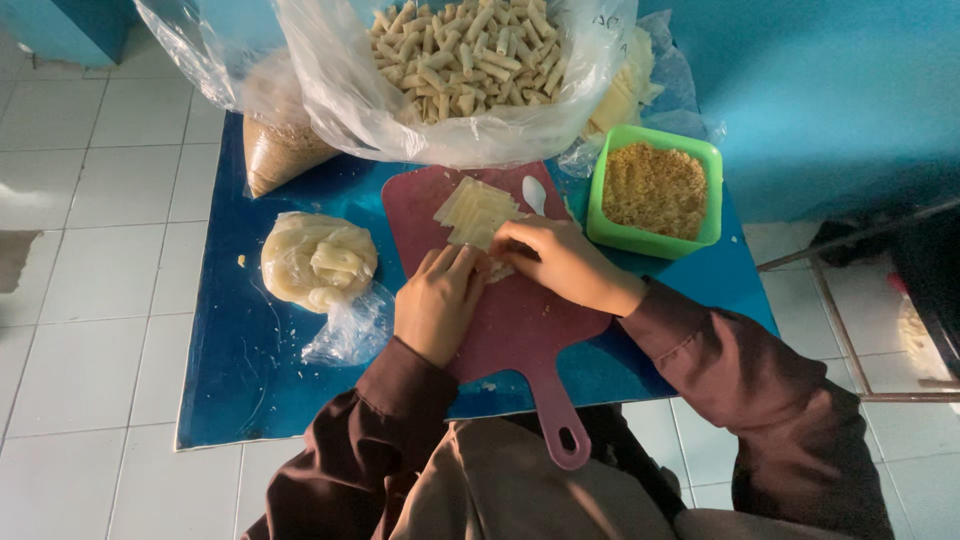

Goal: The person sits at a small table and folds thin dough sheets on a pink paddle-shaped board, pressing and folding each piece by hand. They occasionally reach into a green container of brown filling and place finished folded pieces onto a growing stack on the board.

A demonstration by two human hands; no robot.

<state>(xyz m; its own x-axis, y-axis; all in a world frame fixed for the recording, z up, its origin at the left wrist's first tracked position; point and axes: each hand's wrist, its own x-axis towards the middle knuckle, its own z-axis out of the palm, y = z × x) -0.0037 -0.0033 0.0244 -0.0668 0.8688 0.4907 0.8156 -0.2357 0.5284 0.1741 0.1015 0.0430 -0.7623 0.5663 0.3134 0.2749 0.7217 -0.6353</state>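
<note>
A dark red cutting board (520,320) with a handle lies on a blue mat (250,360). A stack of pale square wrappers (473,210) sits at the board's far end. My left hand (437,300) and my right hand (560,262) rest side by side on the board, fingers pressed down over one wrapper just below the stack. That wrapper is mostly hidden under my fingers. A white spoon (533,193) lies beside the stack.
A green tub of breadcrumbs (655,190) stands right of the board. A big clear bag of rolled sticks (460,60) sits at the back. A bagged lump of pale dough pieces (318,262) lies left. White floor tiles surround the mat; a metal frame (850,330) stands right.
</note>
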